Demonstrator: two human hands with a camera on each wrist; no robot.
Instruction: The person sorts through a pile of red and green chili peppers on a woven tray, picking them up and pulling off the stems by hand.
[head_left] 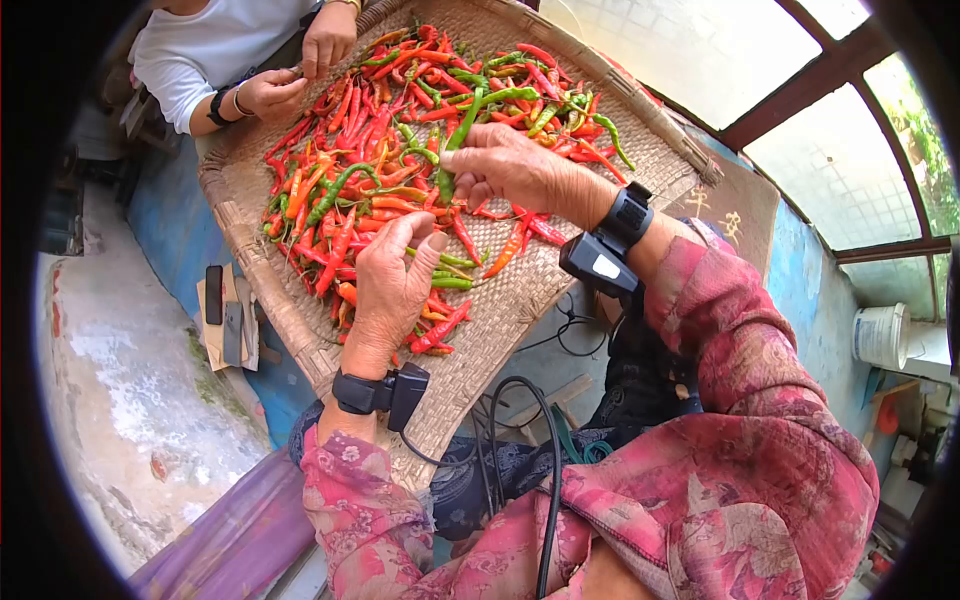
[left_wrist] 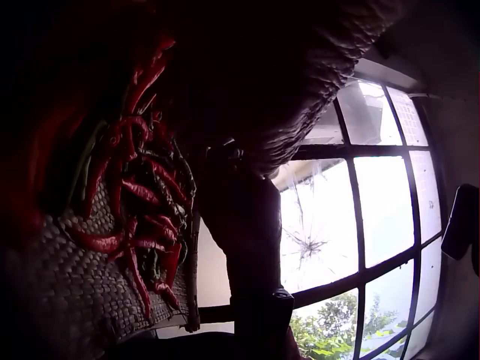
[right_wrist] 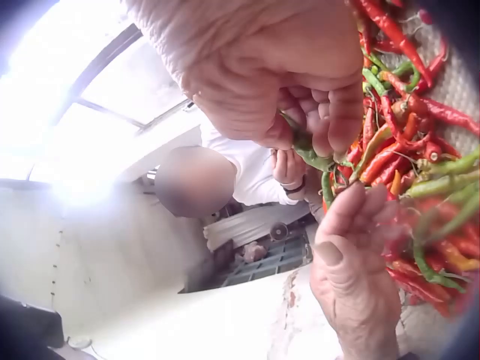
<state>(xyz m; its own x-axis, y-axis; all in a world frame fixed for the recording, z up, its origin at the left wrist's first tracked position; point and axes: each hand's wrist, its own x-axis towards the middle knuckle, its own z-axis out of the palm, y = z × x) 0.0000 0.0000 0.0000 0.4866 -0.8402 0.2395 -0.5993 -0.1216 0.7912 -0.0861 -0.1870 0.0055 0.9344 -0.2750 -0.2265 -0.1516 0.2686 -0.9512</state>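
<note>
My right hand [head_left: 515, 170] pinches a green chili pepper [head_left: 446, 182] between thumb and fingers, over the heap of chilies [head_left: 345, 225]. In the right wrist view, this green chili [right_wrist: 313, 156] pokes out below the fingertips of the right hand [right_wrist: 285, 75]. Close by, my left hand [head_left: 388, 285] has its thumb and fingers apart and loosely bent, with nothing visible between them. The left hand [right_wrist: 356, 277] faces the chili's lower end in the right wrist view. Mostly red chilies, with some green and orange, lie on a woven tray [head_left: 530, 290].
Across the tray another person's hands [head_left: 300, 75] hold something small near its edge. A phone [head_left: 214, 295] lies on boards at the left. Black cables [head_left: 540, 400] hang below the tray. Windows [head_left: 680, 50] stand at the right, with a white bucket [head_left: 880, 335] beyond.
</note>
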